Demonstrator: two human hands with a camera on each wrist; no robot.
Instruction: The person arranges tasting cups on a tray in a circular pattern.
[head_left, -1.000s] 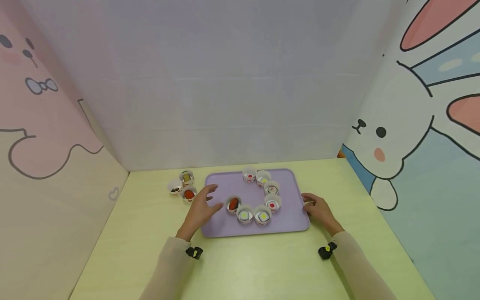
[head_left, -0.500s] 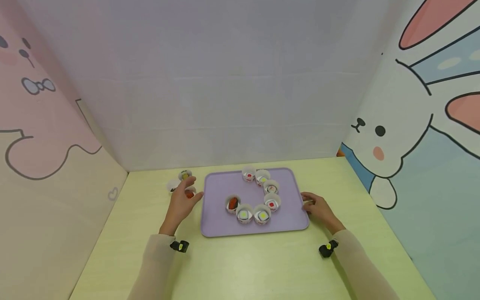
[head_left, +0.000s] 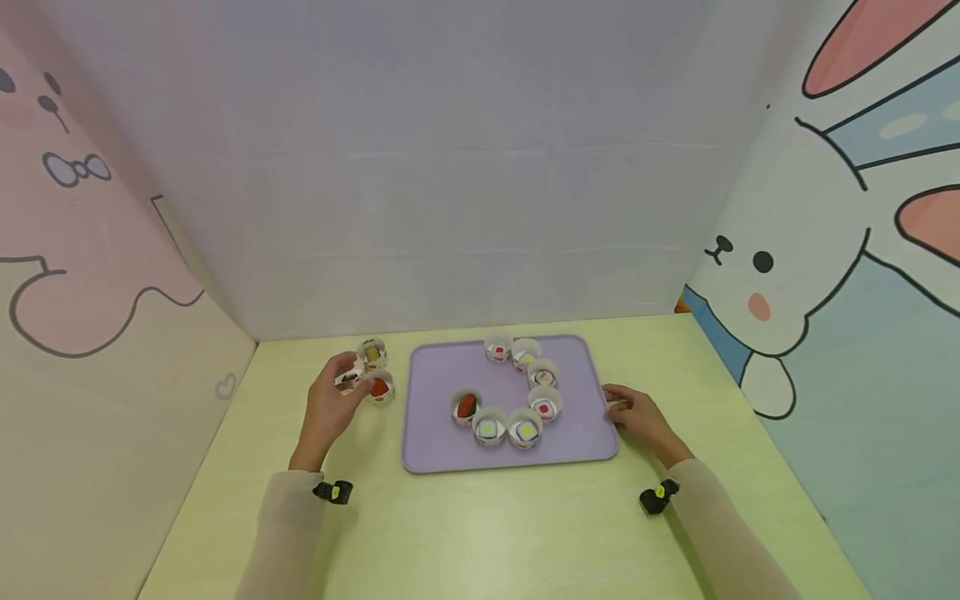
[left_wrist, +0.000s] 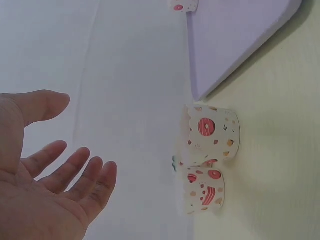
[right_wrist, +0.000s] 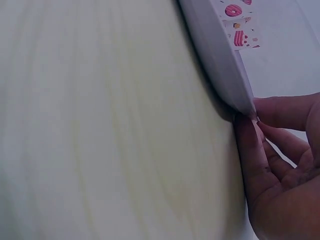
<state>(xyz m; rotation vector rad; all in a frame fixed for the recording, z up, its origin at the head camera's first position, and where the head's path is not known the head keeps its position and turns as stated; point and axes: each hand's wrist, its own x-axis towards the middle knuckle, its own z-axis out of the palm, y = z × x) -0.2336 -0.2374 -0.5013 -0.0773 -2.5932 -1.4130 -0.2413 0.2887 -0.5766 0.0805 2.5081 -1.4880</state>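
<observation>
My left hand (head_left: 330, 408) is over the left side of the table, around the rear-left paper baking cup (head_left: 348, 382), which it partly hides. In the left wrist view its fingers (left_wrist: 80, 170) are spread and loosely bent, apart from the cups. Beside it stand a cup with a yellow piece (head_left: 372, 354) and a cup with a red-orange piece (head_left: 380, 387). My right hand (head_left: 641, 421) pinches the right rim of a lilac tray (head_left: 581, 442) between thumb and fingers, seen also in the right wrist view (right_wrist: 280, 160).
Several paper cups form a curve on the tray, from a red-dotted cup (head_left: 498, 347) at the back to a cup with a red-brown piece (head_left: 467, 407) at left. The pale yellow table (head_left: 480, 533) meets a white back wall (head_left: 465, 208); printed side walls flank it.
My left hand has moved left from the tray's left edge to the group of loose cups. The right hand stays at the tray's right rim. The cups on the tray have not moved.
</observation>
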